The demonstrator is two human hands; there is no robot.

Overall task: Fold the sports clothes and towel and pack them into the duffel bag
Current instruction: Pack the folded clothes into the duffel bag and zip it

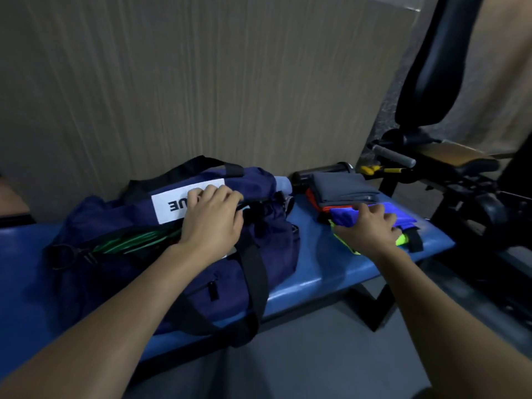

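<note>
We are at the packing step — our left hand (211,223) grips the far rim of the duffel bag (161,254), holding it open, while our right hand (371,228) closes on the blue folded garment (403,216) just right of it. Next, lift it leftward into the opening.

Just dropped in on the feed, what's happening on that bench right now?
A person is packing a navy duffel bag that sits on a blue bench. The left hand holds the far edge of the bag's opening by its white label, keeping it open; something with green stripes shows inside. The right hand rests on a folded blue garment lying over a neon yellow item on the bench. Behind it, a folded grey garment tops an orange one, both still outside the bag.
</note>
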